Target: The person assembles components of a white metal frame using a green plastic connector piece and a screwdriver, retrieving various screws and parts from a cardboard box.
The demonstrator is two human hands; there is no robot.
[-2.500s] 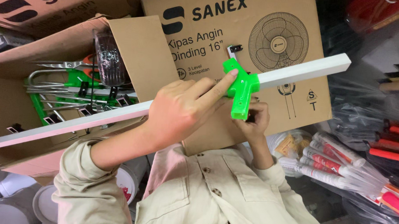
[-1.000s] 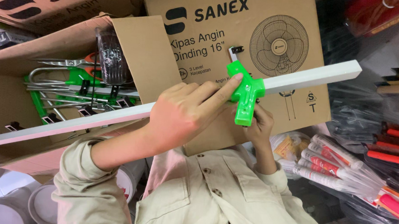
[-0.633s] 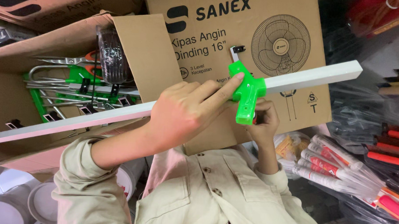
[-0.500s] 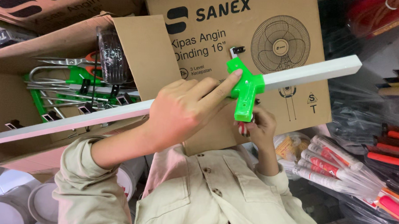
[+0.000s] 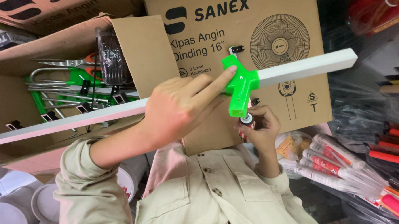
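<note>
Both hands work at a long white square-section bar [image 5: 97,119] that runs slantwise across the view, low at the left edge and high at the right. Left hand [image 5: 182,107] is wrapped around the bar near its middle, forefinger stretched out along it so the tip touches the bright green plastic T-shaped fitting [image 5: 240,84] — a piece sleeved over the bar with one short stem pointing down. Right hand [image 5: 261,127] is cupped just under that stem, fingers curled around a small round red-and-white object [image 5: 246,121] held against the stem's open end; what the object is cannot be told. Nearest the camera, below the hands, lies the person's beige buttoned shirt [image 5: 214,196], its sleeves reaching up to both wrists.

Behind the bar at left, an open brown cardboard box [image 5: 142,48] holds green-and-metal tools [image 5: 72,83] — long steel rods with green plastic parts — and a bundle in clear wrap. Behind the fitting stands a closed brown cardboard carton printed with a fan drawing [image 5: 277,44]. At right, a pile of white-and-red tubes in clear plastic bags [image 5: 334,165] lies near the right elbow. White round lids [image 5: 46,201] show at lower left.
</note>
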